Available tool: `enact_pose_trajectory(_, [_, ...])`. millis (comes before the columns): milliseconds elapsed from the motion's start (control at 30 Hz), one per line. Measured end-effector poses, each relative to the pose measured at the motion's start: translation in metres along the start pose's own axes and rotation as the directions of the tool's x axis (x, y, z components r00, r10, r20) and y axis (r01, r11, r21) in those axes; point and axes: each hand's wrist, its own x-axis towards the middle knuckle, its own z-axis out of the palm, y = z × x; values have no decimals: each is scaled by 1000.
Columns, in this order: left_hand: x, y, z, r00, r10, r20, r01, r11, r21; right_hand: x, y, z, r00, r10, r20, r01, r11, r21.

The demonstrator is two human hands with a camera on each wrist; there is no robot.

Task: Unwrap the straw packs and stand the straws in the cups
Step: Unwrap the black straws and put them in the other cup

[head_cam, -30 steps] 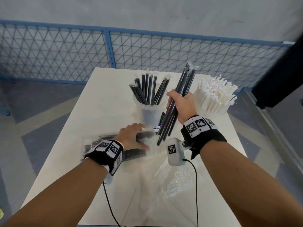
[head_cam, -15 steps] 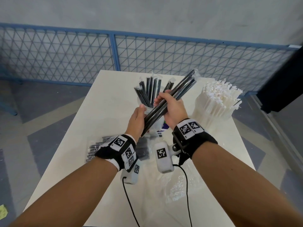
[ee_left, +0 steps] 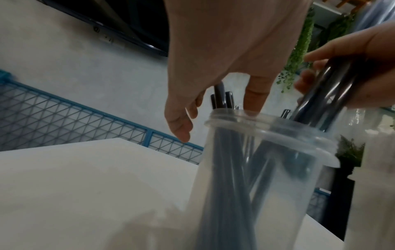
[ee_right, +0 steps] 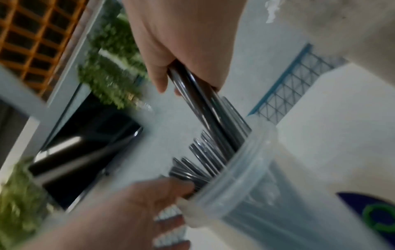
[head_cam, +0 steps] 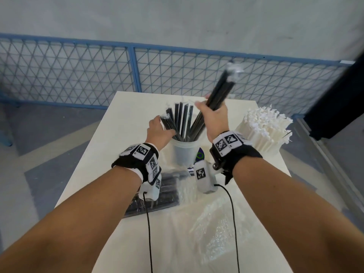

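Loading step: right hand (head_cam: pixel 213 119) grips a bundle of black straws (head_cam: pixel 220 93), lower ends entering the clear cup (head_cam: pixel 184 152) (already half full). Left hand (head_cam: pixel 157 133), fingers open, parts the standing straws. Next: lower and release.

- Cup (head_cam: pixel 184 152) mouth at frame centre crowded with black straws (head_cam: pixel 182 123); little gap.
- White straw bundle (head_cam: pixel 264 129) blocks right side.
- Wrapped packs (head_cam: pixel 169 196) and plastic wrap (head_cam: pixel 220 229) clutter lower centre.
- Table (head_cam: pixel 122 134) left of cup lies bare.

A blue mesh fence (head_cam: pixel 78 71) runs past the worktop's (head_cam: pixel 122 123) far edge, below a grey wall (head_cam: pixel 177 20). A dark panel (head_cam: pixel 338 99), perhaps a screen, stands off the right edge.
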Motion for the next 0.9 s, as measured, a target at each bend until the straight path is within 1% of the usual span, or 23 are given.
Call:
enact_pose_trajectory(33, [2,0,0,1000,-2,1,2,1000,5,1,9,1,998,22,58,-17,995,-94])
enact_pose_trajectory(67, [4,0,1,1000,4,6,-4,1000,17,1,16,2,996,35,80,-22,986,-168])
enact_pose_trajectory(100, [6,0,1,1000,16,19,-17,1000,26,1,21,3,998,24,55,-10,971,-240])
enact_pose_trajectory(133, [7,1,1,999,26,40,-27,999,30,3,28,3,1000,-5,4,6,947,-321])
enact_pose_trajectory(200, [10,2,2,996,39,84,-42,998,39,6,33,1,997,-61,-51,26,856,-516])
enact_pose_trajectory(233, [12,2,3,994,44,103,-49,998,45,10,35,-2,996,-60,-61,12,805,-593])
enact_pose_trajectory(267, [13,2,4,991,50,122,-57,997,52,14,37,-5,998,-33,-54,-8,784,-621])
enact_pose_trajectory(333, [14,2,5,986,57,158,-68,996,65,20,41,-6,995,101,-7,-88,827,-555])
enact_pose_trajectory(367, [15,3,5,983,56,174,-69,995,71,23,45,-4,987,162,6,-133,831,-541])
enact_pose_trajectory(433, [15,4,5,980,55,193,-71,994,80,28,48,0,977,205,62,-131,801,-585])
enact_pose_trajectory(467, [15,4,4,978,55,201,-73,994,84,32,48,2,973,204,111,-85,757,-648])
enact_pose_trajectory(500, [15,4,4,976,60,211,-79,993,85,32,45,6,967,192,167,-12,690,-724])
enact_pose_trajectory(567, [15,6,4,971,57,231,-79,993,88,35,42,11,937,195,291,154,516,-843])
enact_pose_trajectory(600, [15,6,3,968,52,245,-77,993,90,35,41,14,916,181,358,243,459,-855])
enact_pose_trajectory(633, [15,7,3,964,49,261,-74,993,89,33,40,18,897,175,405,293,451,-843])
enact_pose_trajectory(667, [15,7,3,960,45,277,-71,994,86,31,40,21,879,153,451,336,474,-814])
enact_pose_trajectory(700, [16,8,2,956,47,289,-74,994,84,30,44,23,867,142,477,339,532,-776])
enact_pose_trajectory(733, [15,9,1,953,43,299,-70,994,79,28,46,24,866,119,485,323,608,-725])
enact_pose_trajectory(800, [14,10,-2,949,45,312,-71,995,70,26,51,25,890,55,452,275,726,-631])
enact_pose_trajectory(833, [15,10,-4,946,43,322,-68,995,66,25,51,25,907,10,421,262,768,-585])
enact_pose_trajectory(900, [12,9,-7,938,29,347,-55,996,65,24,50,27,945,-75,318,234,835,-498])
